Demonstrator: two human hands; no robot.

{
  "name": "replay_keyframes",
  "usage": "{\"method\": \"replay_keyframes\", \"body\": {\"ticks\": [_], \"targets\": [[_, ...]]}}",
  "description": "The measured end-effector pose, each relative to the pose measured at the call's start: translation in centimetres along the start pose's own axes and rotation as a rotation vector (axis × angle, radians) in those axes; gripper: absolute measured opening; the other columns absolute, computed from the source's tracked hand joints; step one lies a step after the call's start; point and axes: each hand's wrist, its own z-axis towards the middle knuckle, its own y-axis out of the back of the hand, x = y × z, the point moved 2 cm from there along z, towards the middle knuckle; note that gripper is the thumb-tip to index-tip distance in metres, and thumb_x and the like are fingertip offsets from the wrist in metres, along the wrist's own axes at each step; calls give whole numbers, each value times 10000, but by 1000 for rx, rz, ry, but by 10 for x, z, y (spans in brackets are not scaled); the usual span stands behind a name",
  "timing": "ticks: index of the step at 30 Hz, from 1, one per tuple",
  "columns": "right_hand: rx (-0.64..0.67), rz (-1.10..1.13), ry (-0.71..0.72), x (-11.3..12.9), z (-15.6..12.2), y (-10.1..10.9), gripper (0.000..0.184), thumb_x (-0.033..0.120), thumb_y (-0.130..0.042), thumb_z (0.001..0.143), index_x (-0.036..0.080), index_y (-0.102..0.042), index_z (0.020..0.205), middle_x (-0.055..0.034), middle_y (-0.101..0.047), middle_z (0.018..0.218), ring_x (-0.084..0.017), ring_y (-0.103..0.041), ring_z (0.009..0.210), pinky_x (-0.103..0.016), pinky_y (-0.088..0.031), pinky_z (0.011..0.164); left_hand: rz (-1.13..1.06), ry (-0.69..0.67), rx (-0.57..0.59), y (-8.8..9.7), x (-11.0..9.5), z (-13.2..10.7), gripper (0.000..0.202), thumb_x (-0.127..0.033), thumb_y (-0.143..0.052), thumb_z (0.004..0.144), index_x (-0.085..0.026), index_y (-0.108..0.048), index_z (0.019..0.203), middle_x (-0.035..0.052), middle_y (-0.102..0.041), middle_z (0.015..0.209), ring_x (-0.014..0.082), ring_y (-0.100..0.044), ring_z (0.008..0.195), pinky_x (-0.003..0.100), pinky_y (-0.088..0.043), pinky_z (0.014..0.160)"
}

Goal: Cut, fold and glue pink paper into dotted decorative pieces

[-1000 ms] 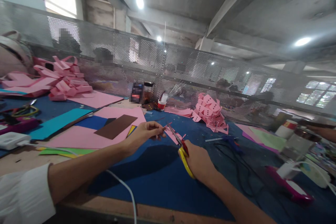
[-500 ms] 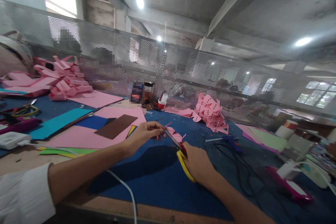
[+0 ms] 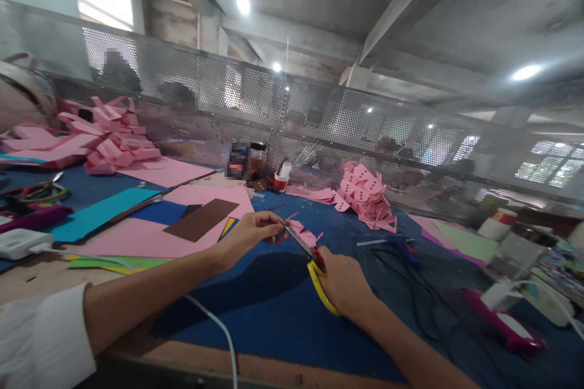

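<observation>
My right hand [image 3: 344, 282] grips scissors [image 3: 314, 267] with yellow and red handles. Their blades point up and left toward my left hand [image 3: 253, 234]. That hand pinches a small pink paper piece [image 3: 288, 226] at the blade tips. Small pink offcuts [image 3: 305, 234] lie on the blue mat [image 3: 274, 304] just behind the blades. Both hands hover low over the mat.
Pink, teal, brown and green sheets [image 3: 150, 219] lie to the left. Piles of pink cut pieces [image 3: 367, 194] [image 3: 112, 137] sit by the perforated metal screen [image 3: 292, 115]. A pink glue gun [image 3: 506, 325], black cables, jars and a white cable [image 3: 219, 328] are around. People sit beyond the screen.
The scissors have moved left toward my left hand and their blades have closed at the pink piece. My left hand has stayed nearly still.
</observation>
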Motion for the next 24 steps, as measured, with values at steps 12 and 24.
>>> {"method": "replay_keyframes", "body": {"ticks": [12,24], "targets": [[3,-7,-15,0,0,-1,208,385,-492,933,216,-570,1025,-75,-742,845,-264,-710,796,-293,-376,654,-13,-4,0,-1,0,0,257,-370,-690,807,-139,-670,918,72,-740,858,148,-606,726,268,-433,680],[28,-34,-23,1,1,-1,185,356,-478,940,218,-567,1025,-81,-741,851,-262,-712,810,-293,-380,654,-12,-11,10,1,4,4,242,-373,-685,814,-147,-664,900,64,-741,859,137,-592,703,260,-431,671]]}}
